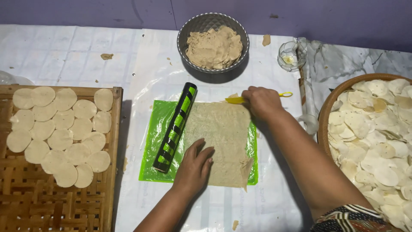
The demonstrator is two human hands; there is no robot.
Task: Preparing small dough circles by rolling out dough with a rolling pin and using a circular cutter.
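A thin beige sheet of rolled dough point(221, 137) lies on a bright green plastic mat point(153, 141) in the middle of the table. My left hand point(195, 165) rests flat on the sheet's near left part, fingers spread. My right hand point(262, 102) grips a small yellow cutter point(235, 100) at the sheet's far right corner; its yellow handle loop sticks out to the right. A black-and-green striped rolling pin point(175, 127) lies slanted along the sheet's left edge.
A metal bowl point(188, 32) holding dough scraps stands at the back. A woven bamboo tray point(51, 202) at left carries several round dough discs. A round basket point(328, 107) at right is heaped with discs. A small glass dish point(288, 56) sits at the back right.
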